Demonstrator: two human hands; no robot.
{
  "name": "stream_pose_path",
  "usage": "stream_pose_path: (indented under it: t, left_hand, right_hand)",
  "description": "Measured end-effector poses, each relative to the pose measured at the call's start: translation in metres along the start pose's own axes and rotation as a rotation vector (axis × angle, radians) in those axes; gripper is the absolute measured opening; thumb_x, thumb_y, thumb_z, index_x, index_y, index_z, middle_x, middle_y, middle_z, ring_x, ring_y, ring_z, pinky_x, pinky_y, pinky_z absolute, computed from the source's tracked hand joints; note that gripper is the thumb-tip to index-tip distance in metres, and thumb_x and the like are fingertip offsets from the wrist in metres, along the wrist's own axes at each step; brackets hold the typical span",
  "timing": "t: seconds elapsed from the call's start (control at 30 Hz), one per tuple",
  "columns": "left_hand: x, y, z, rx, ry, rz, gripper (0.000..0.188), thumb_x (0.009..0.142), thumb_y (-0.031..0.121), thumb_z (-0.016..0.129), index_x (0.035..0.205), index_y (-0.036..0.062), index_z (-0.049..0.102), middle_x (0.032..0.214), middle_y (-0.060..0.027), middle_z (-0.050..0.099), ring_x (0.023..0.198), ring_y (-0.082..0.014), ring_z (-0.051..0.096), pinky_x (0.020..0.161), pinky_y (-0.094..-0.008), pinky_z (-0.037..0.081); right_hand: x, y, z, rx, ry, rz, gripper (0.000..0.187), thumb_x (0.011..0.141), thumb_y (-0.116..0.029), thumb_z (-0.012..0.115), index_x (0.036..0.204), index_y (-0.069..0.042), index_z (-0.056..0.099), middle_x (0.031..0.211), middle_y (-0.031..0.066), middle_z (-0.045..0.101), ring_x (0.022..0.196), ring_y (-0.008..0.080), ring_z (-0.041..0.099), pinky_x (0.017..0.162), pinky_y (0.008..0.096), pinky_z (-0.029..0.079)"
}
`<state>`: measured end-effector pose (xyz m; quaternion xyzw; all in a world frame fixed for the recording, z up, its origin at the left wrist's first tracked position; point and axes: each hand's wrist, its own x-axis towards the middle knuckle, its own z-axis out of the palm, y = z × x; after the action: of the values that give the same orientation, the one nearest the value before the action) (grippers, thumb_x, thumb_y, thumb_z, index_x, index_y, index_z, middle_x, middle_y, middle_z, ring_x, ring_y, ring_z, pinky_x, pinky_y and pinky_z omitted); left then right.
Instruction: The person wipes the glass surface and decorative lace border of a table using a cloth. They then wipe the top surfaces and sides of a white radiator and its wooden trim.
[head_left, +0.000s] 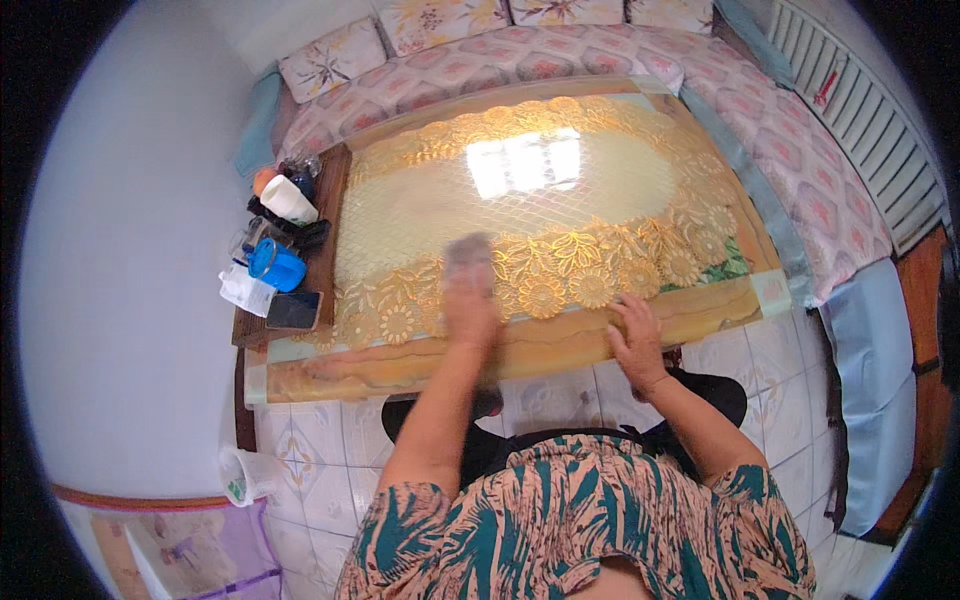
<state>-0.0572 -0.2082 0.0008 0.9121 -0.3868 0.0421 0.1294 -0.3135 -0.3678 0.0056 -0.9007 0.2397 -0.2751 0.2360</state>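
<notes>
My left hand (471, 310), smeared by motion, is closed on a greyish cloth (468, 250) over the table's near half. The cloth is blurred, and I cannot tell how it is folded. Beneath it lies a gold floral lace-patterned table cover (400, 240) with a shiny surface. Near the front edge, my right hand (637, 340) rests on the table's marbled border (720, 308) with its fingers apart and nothing in them.
A dark wooden stand (338, 200) at the table's left end bears a blue container (277, 264), a white cup (289, 200) and a phone (294, 311). A patterned sofa (560, 62) runs along the far and right sides. A white bin (247, 476) stands on the tiled floor.
</notes>
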Motion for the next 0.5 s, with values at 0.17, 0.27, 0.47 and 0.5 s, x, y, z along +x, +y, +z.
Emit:
stream_pose_path:
  t: [0.17, 0.27, 0.47, 0.5]
  left_hand:
    - [-0.03, 0.091, -0.002, -0.674, -0.045, 0.16, 0.064, 0.081, 0.015, 0.059, 0.14, 0.0043, 0.039, 0.142, -0.0223, 0.04, 0.134, -0.0355, 0.035, 0.112, -0.0434, 0.026]
    - [-0.029, 0.095, -0.037, -0.825, 0.019, -0.048, 0.059, 0.082, 0.011, 0.057, 0.137, -0.0005, 0.04, 0.139, -0.0235, 0.043, 0.132, -0.0366, 0.037, 0.111, -0.0413, 0.028]
    - [-0.033, -0.005, 0.003, -0.114, 0.3, -0.149, 0.051, 0.085, 0.017, 0.054, 0.133, 0.0025, 0.046, 0.139, -0.018, 0.045, 0.129, -0.036, 0.039, 0.108, -0.0451, 0.03]
    - [-0.035, -0.001, 0.003, 0.002, 0.291, -0.167, 0.051, 0.085, 0.019, 0.054, 0.132, 0.003, 0.047, 0.14, -0.0168, 0.044, 0.13, -0.0354, 0.039, 0.108, -0.046, 0.03]
  right_hand:
    - [0.007, -0.03, 0.022, 0.106, -0.044, 0.072, 0.054, 0.081, -0.026, 0.064, 0.127, -0.005, 0.048, 0.135, 0.0191, 0.045, 0.123, 0.0361, 0.043, 0.1, 0.0507, 0.033]
    - [0.013, -0.036, 0.02, -0.031, -0.063, 0.2, 0.064, 0.081, -0.035, 0.064, 0.135, -0.007, 0.042, 0.139, 0.0183, 0.041, 0.124, 0.0378, 0.041, 0.099, 0.0526, 0.033]
    - [0.03, -0.099, 0.052, -0.229, -0.114, 0.026, 0.067, 0.079, -0.039, 0.065, 0.136, -0.013, 0.044, 0.14, 0.0173, 0.04, 0.127, 0.043, 0.036, 0.1, 0.058, 0.03]
    - [0.029, -0.097, 0.058, -0.249, -0.116, -0.065, 0.065, 0.077, -0.037, 0.066, 0.135, -0.013, 0.046, 0.139, 0.0171, 0.042, 0.128, 0.0435, 0.035, 0.101, 0.0594, 0.029]
